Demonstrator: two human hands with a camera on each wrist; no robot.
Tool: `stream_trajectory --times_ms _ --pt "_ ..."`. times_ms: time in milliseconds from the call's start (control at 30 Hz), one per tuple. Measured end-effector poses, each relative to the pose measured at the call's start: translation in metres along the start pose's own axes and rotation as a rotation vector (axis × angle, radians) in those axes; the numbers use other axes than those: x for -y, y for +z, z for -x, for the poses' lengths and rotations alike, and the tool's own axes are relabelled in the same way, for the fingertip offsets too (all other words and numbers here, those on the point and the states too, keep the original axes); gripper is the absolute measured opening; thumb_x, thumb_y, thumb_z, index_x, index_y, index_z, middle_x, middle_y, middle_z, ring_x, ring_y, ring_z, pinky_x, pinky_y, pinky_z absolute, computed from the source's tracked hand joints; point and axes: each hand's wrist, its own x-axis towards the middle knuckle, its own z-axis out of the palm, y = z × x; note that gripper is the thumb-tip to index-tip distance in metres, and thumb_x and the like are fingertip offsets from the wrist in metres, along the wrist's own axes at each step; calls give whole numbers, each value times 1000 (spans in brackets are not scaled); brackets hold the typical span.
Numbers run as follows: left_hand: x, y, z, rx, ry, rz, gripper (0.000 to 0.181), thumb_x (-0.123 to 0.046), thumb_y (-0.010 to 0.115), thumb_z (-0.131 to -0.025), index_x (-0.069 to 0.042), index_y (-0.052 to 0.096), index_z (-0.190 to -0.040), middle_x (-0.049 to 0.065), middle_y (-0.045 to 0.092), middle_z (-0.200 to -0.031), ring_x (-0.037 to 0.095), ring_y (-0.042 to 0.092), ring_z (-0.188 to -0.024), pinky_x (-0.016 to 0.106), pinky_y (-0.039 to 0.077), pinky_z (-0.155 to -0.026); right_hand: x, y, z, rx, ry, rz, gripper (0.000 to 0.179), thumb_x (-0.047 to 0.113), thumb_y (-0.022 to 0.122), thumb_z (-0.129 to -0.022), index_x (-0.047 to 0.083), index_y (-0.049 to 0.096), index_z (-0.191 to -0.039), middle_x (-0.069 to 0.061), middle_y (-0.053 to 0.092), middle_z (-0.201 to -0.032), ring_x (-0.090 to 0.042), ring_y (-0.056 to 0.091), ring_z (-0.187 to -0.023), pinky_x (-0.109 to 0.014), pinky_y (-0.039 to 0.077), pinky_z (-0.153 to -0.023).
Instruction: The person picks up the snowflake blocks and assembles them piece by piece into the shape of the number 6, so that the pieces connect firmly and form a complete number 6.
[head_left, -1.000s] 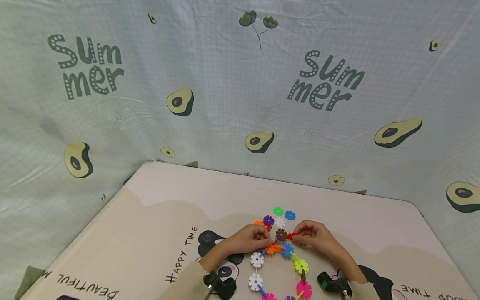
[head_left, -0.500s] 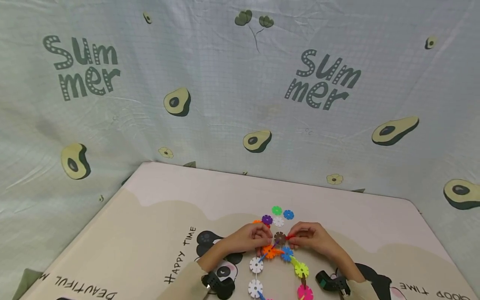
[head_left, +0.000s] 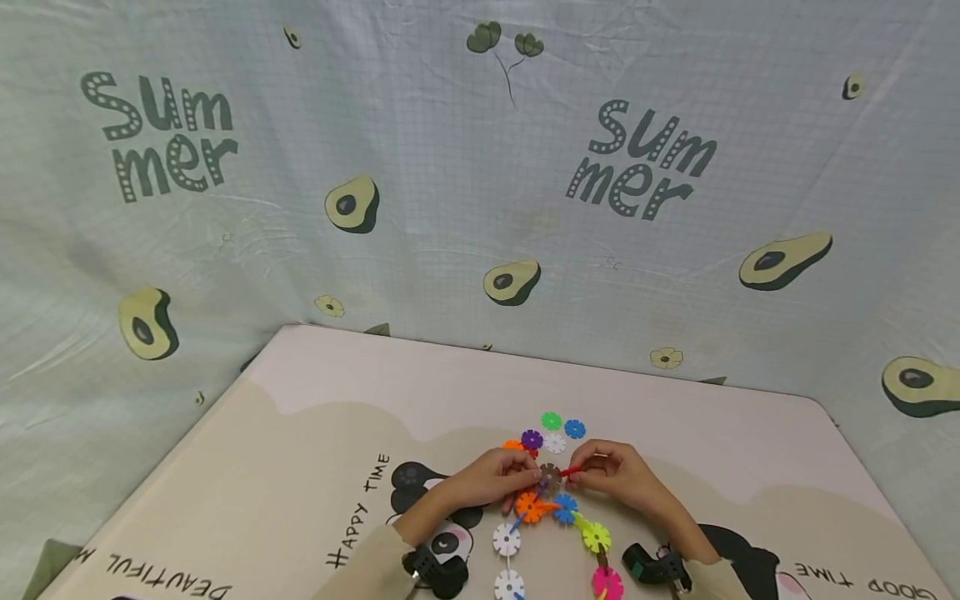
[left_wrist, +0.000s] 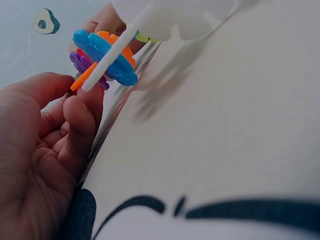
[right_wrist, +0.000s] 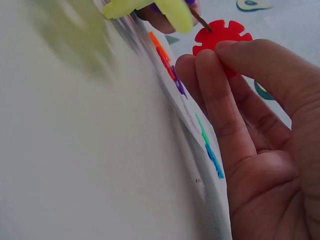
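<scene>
In the head view my right hand [head_left: 618, 477] pinches a red notched snowflake disc [head_left: 572, 471] between thumb and fingers. Its edge meets a brown snowflake disc [head_left: 550, 477], whose left side is at the fingertips of my left hand [head_left: 491, 479]. The left wrist view has that thumb and finger pinching at the chain, partly hidden by a blue disc [left_wrist: 105, 57] and a purple one [left_wrist: 85, 62]. Below the brown disc hang an orange disc [head_left: 529, 507], a blue disc [head_left: 566, 508], a yellow disc [head_left: 596, 537] and white discs [head_left: 507, 540], joined in a loop.
Loose discs lie beyond the hands: green [head_left: 551, 421], blue [head_left: 575, 429], white [head_left: 554, 442], purple [head_left: 532, 439] and orange [head_left: 512, 446]. The panda-printed table mat [head_left: 337, 483] spreads left, up to a patterned curtain [head_left: 435, 208] behind.
My right hand has moved slightly left with the red disc, which now shows edge-on against the brown disc. The linked discs have shifted a little left and down.
</scene>
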Motion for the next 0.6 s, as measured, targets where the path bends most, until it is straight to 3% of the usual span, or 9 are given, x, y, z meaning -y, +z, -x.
stream_trajectory --times_ms 133,267,600 --pt "1 0 0 2 1 -4 19 -15 55 -100 2 61 -94 -3 51 -61 6 49 -44 16 38 -47 -1 0 -1 14 -62 24 10 -8 62 -90 -4 66 -99 -9 66 -97 -14 65 -88 -26 55 -78" --pt "4 -1 -1 18 18 -31 18 -14 55 -100 2 61 -95 -4 50 -60 6 48 -44 15 37 -47 -2 0 -1 7 -58 92 10 -3 66 -89 0 70 -97 -10 67 -94 -15 65 -87 -25 55 -77" --pt "7 -2 -1 31 71 -73 16 -13 55 -100 2 61 -96 -7 52 -67 4 49 -44 14 39 -48 -3 5 -1 -52 -55 212 5 2 71 -86 2 74 -90 -13 66 -83 -4 60 -77 -21 53 -66"
